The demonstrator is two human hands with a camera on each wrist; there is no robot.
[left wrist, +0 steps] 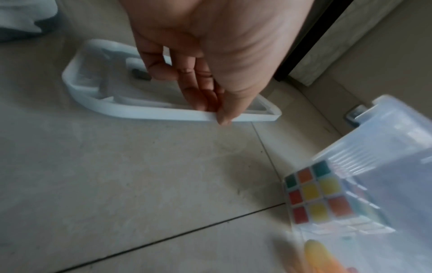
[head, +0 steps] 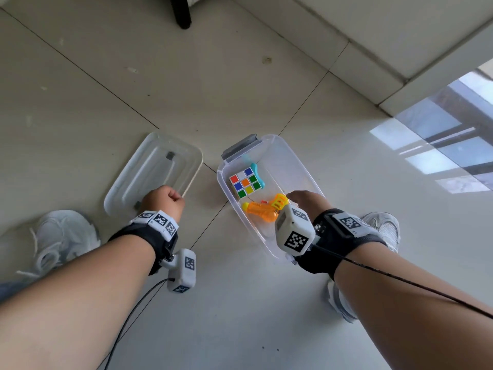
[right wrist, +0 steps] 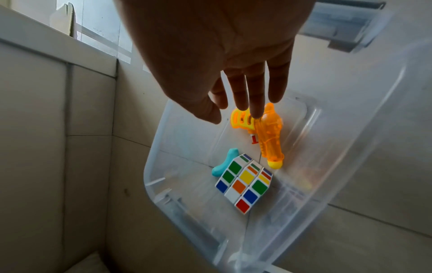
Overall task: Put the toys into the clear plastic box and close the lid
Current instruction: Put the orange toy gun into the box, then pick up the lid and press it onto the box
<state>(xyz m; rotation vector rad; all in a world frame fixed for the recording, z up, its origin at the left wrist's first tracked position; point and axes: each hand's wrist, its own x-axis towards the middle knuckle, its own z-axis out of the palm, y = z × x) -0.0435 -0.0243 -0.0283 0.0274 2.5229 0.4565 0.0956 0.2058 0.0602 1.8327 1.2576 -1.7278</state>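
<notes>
Three toys lying in the clear plastic box (head: 298, 166), left hand (left wrist: 205, 61) pinching the lid (left wrist: 149, 114) edge, right hand (right wrist: 219, 55) hanging open-fingered over the orange water pistol (right wrist: 268, 136).

A pale beige tiled floor (head: 186, 84) with thin dark grout lines fills the scene. A black furniture leg (head: 181, 12) stands at the far edge. To the far right runs a raised cream tiled ledge (head: 386, 41), and bright window reflections (head: 437, 140) gleam on the glossy tiles at right
</notes>
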